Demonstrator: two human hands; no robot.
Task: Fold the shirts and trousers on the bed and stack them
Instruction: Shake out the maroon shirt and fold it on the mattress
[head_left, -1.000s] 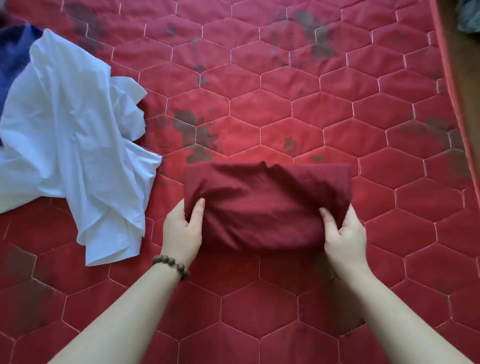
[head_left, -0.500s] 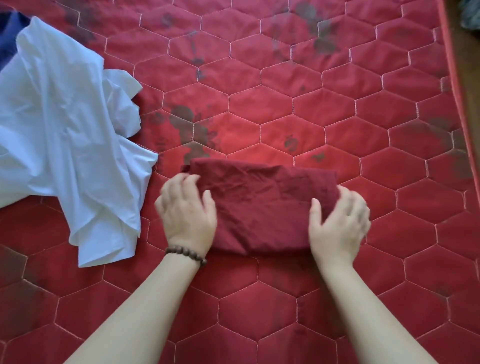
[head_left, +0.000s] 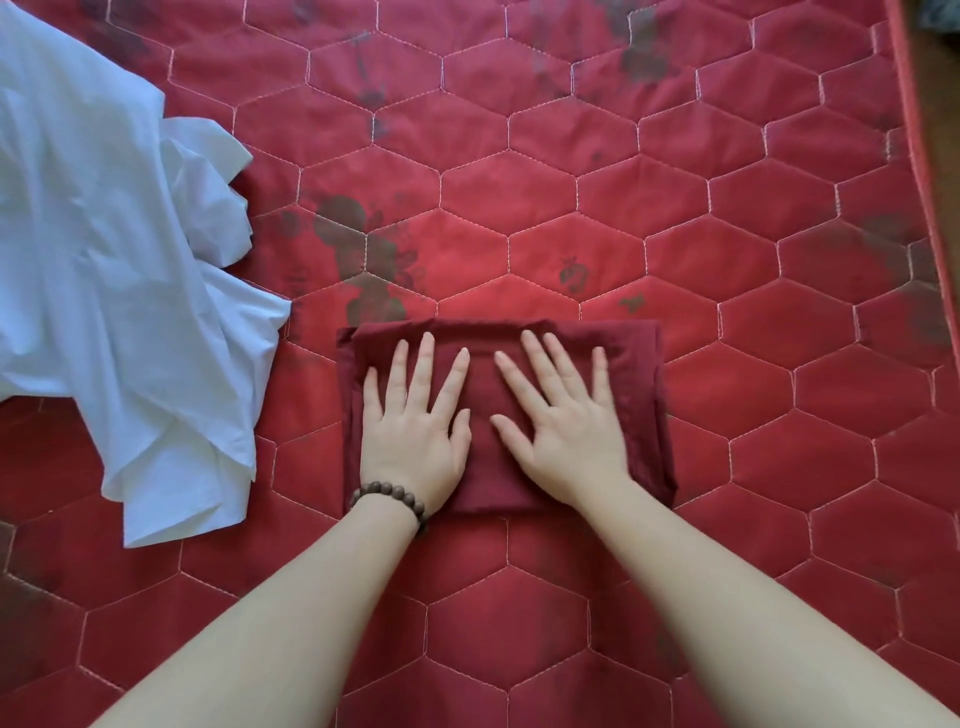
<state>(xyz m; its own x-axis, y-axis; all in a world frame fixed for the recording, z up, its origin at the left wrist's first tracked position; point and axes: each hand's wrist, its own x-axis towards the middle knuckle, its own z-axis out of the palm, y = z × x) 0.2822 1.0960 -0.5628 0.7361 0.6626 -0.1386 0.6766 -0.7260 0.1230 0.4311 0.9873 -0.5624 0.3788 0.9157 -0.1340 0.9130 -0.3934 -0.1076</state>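
Observation:
A dark red garment (head_left: 636, 395) lies folded into a compact rectangle on the red quilted bed (head_left: 571, 208), near me in the middle. My left hand (head_left: 415, 431) lies flat on its left half, fingers spread and straight. My right hand (head_left: 563, 421) presses flat on its right half, fingers also straight. A bead bracelet sits on my left wrist. To the left, a white garment (head_left: 104, 291) lies crumpled and unfolded on the bed.
The bed's right edge (head_left: 919, 156) runs down the far right side, with a strip of floor beyond it. Dark printed patches mark the quilt behind the folded garment.
Both hands let go of the red garment's near edge after folding it over, then moved onto its top and now lie flat on it. The bundle is narrower and thicker.

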